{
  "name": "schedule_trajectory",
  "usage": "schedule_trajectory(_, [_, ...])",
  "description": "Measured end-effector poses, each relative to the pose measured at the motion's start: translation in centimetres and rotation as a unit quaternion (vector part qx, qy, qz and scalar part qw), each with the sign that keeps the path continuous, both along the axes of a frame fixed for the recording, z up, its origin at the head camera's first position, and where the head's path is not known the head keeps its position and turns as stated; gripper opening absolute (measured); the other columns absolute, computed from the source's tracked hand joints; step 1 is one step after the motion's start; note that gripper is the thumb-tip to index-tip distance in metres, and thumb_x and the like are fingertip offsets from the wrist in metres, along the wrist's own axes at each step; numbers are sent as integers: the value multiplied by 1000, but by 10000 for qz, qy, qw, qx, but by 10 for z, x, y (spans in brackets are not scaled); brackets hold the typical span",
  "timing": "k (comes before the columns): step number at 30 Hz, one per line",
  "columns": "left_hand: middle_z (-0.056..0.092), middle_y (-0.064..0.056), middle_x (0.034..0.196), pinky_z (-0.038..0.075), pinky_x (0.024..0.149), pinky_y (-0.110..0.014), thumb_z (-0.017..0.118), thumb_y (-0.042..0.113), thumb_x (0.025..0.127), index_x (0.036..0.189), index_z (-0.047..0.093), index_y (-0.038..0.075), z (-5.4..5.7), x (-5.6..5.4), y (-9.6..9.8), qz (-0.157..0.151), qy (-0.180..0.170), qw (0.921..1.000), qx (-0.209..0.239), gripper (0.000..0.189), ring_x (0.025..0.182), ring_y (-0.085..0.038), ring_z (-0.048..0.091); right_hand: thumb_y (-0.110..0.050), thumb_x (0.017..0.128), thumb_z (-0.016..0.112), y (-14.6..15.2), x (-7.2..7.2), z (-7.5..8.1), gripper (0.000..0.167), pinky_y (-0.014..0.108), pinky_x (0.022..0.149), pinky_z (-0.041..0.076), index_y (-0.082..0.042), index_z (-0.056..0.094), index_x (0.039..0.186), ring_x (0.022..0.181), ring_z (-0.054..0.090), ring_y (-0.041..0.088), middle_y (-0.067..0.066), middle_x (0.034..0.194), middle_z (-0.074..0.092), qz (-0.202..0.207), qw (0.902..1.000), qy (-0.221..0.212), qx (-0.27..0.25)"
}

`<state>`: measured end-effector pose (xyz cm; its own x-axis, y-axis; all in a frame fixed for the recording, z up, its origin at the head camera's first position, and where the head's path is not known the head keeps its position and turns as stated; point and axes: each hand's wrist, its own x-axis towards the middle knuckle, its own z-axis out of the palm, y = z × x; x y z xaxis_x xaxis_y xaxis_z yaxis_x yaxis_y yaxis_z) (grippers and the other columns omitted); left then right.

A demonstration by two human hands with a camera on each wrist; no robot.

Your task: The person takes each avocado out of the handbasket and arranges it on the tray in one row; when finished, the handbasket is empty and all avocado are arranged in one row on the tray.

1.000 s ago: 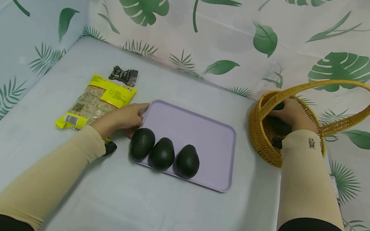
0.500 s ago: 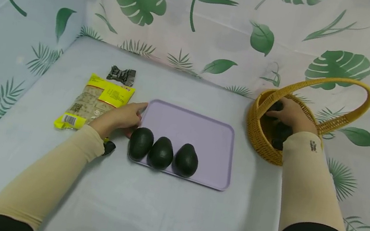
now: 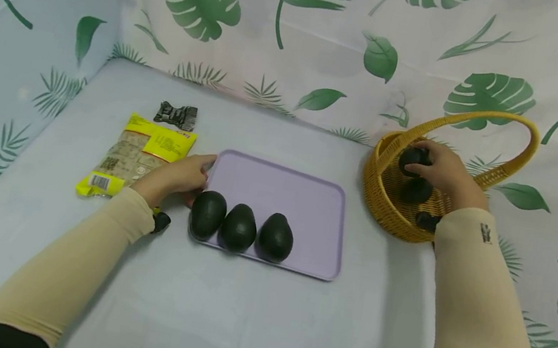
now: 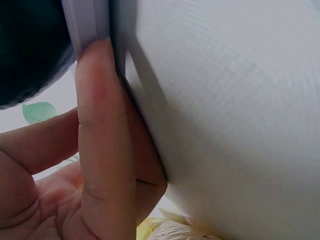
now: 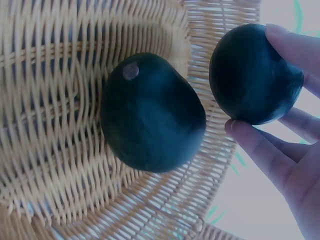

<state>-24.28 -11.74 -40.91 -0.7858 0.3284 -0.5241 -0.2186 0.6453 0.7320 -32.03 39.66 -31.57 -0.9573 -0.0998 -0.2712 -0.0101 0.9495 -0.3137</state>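
In the head view, three dark green avocados [image 3: 239,228] stand in a row along the near side of a lilac tray [image 3: 308,197]. My left hand [image 3: 175,178] is at the tray's left edge; the left wrist view has a straight finger [image 4: 102,100] touching the rim. Over at the right, my right hand [image 3: 448,171] pinches another avocado [image 5: 255,75] between thumb and fingers, at the far side of a woven basket [image 3: 389,211]. One more avocado [image 5: 152,112] lies inside this basket, below the held one.
A yellow bag [image 3: 140,157] lies left of the tray, partly behind my left hand. Behind it is a small black-patterned packet [image 3: 176,115]. The basket's tall handle [image 3: 527,129] arches up beside my right arm. Leaf-printed sheets [image 3: 300,48] rise behind the table.
My right hand has risen inside the basket with an avocado in its fingers, uncovering another avocado below. The left hand stays at the tray's edge. The head view has shifted slightly.
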Motion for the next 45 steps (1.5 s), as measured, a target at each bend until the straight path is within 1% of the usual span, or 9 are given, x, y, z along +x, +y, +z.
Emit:
schedule_trajectory(3, [49, -22, 115, 58, 63, -31, 44, -3, 93, 160, 11, 11, 1, 1, 1, -42, 50, 10000, -13, 76, 81, -24, 58, -41, 97, 60, 0, 11, 6, 72, 71, 109, 22, -7, 32, 153, 139, 23, 55, 32, 155, 23, -51, 9999, 79, -36])
schedule_trajectory(8, [49, -22, 114, 58, 62, -30, 44, -5, 92, 160, 10, 9, 1, 2, 2, -40, 43, 10000, 64, 77, 77, -23, 58, -42, 97, 60, -3, 30, 14, 72, 72, 106, 26, -9, 32, 154, 136, 28, 55, 31, 154, 24, -96, 9996, 235, -117])
schedule_trajectory(14, [48, -24, 120, 59, 63, -32, 46, -4, 93, 160, 10, 10, 2, 2, 3, 1, -9, 10000, 66, 77, 76, -23, 59, -39, 95, 64, -9, 57, 22, 72, 72, 105, 27, -8, 34, 152, 135, 29, 55, 31, 153, 27, 89, 9985, 509, -206])
schedule_trajectory(19, [48, -24, 120, 59, 63, -32, 46, -3, 94, 160, 10, 11, 2, 3, 4, 0, -50, 10000, 22, 77, 71, -21, 60, -37, 93, 67, -14, 78, 21, 67, 72, 104, 31, -10, 40, 148, 133, 33, 52, 28, 150, 32, 257, 9962, 772, -317])
schedule_trajectory(24, [49, -24, 116, 59, 62, -33, 45, -3, 94, 160, 11, 11, 1, 2, 4, 5, -22, 10000, -11, 76, 66, -20, 60, -29, 92, 71, -27, 100, 19, 60, 68, 103, 37, -9, 46, 143, 129, 40, 48, 22, 146, 38, 524, 9899, 1199, -552])
schedule_trajectory(28, [52, -23, 109, 59, 63, -33, 44, -2, 94, 160, 11, 11, 1, 2, 5, 29, -25, 10000, -64, 75, 66, -20, 59, -17, 89, 75, -40, 118, 13, 55, 64, 103, 40, -6, 51, 137, 128, 43, 44, 20, 142, 42, 851, 9799, 1586, -855])
schedule_trajectory(32, [53, -21, 102, 59, 64, -33, 42, -2, 94, 160, 12, 11, 2, 2, 6, 54, -30, 10000, -66, 74, 68, -21, 59, -9, 85, 77, -52, 134, 2, 54, 60, 99, 45, -3, 54, 134, 127, 46, 40, 19, 141, 44, 1265, 9675, 1856, -1162])
schedule_trajectory(39, [54, -21, 101, 60, 65, -34, 46, -3, 92, 160, 12, 10, 3, 3, 6, 55, -14, 10000, -64, 78, 69, -22, 60, -8, 83, 78, -78, 165, -21, 56, 51, 93, 52, -7, 56, 135, 123, 53, 35, 16, 147, 42, 1606, 9576, 1855, -1511])
schedule_trajectory(45, [54, -21, 103, 59, 65, -34, 47, -2, 92, 160, 12, 10, 4, 3, 6, -12, 5, 9999, -110, 77, 69, -22, 60, -11, 83, 79, -103, 186, -44, 57, 45, 93, 54, -11, 55, 135, 129, 50, 32, 13, 149, 41, 1871, 9511, 1743, -1734])
